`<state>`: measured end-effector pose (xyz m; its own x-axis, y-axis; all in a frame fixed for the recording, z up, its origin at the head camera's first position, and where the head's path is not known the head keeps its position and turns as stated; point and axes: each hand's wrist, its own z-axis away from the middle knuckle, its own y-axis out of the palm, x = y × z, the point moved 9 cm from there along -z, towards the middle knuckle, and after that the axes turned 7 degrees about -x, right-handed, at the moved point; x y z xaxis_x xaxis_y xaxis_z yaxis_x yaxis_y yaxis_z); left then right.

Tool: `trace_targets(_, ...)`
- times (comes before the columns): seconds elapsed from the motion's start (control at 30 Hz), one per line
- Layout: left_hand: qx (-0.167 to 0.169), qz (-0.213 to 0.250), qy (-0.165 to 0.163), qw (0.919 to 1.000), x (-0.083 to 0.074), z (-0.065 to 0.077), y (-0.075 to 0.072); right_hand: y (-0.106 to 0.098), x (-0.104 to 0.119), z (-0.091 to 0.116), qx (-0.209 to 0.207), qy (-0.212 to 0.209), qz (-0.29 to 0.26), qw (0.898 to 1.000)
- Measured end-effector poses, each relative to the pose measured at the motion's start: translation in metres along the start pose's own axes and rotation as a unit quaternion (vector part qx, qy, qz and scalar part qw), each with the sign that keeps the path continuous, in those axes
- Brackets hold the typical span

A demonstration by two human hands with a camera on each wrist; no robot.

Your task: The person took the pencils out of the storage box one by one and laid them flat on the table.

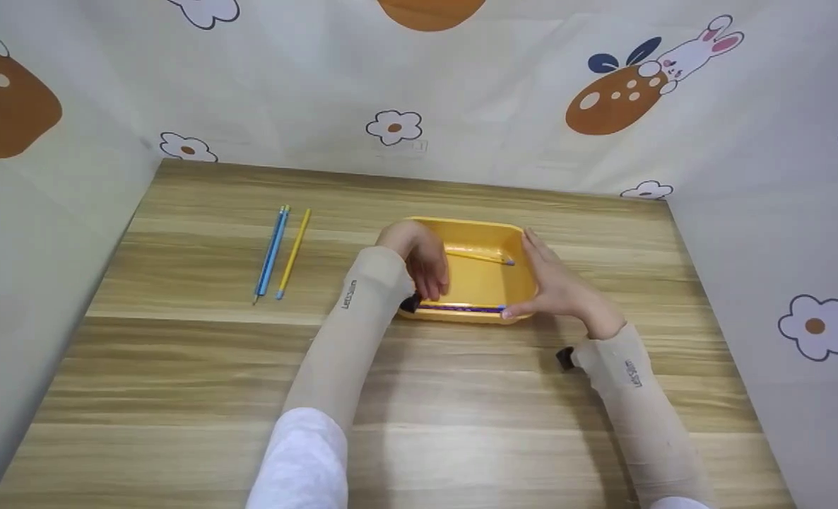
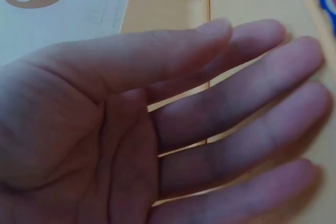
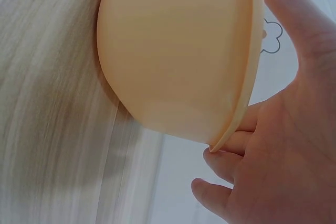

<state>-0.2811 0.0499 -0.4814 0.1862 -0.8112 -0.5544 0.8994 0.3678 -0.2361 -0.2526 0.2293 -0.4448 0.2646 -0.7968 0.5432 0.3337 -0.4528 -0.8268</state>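
The yellow rectangular tub [image 1: 474, 284] looks like smooth plastic, glossy along its inner wall and matt outside. The slim blue pencils [image 1: 273, 251] and slim yellow pencil [image 1: 293, 254] have smooth, coated surfaces. The brown tabletop [image 1: 179, 382] shows wood grain under a soft sheen. The beige forearm sleeves [image 1: 338, 353] look like thin, matt cloth; the white printed backdrop [image 1: 306, 78] is matt and lightly creased.

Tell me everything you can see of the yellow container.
The yellow container is a shallow, open-topped rectangular tub with rounded corners and a thin lipped rim, smooth and plastic-looking. It sits upright on the wood-grain table. The right hand holds its right end. The left hand reaches inside at the left; contact is unclear. A yellow pencil lies toward the far wall, at least one slim purple-patterned item along the near wall.
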Motion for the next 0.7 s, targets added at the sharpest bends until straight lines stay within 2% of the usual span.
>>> trace_targets(0.17, 0.04, -0.011, -0.002, 0.9991, -0.001, -0.001, 0.011, -0.001, 0.0, 0.0, -0.005, -0.006, 0.006, 1.0)
trace_targets(0.4, 0.064, -0.046, 0.014, 0.9968, -0.005, -0.006, 0.02, -0.001, 0.0, 0.0, -0.006, -0.007, 0.008, 1.0)
trace_targets(0.57, 0.091, -0.053, 0.028, 0.994, -0.007, -0.01, 0.025, -0.001, 0.001, 0.0, -0.006, -0.008, 0.011, 1.0)
trace_targets(0.7, 0.09, -0.069, 0.035, 0.9929, -0.009, -0.009, 0.024, -0.002, 0.001, 0.0, -0.006, -0.007, 0.015, 1.0)
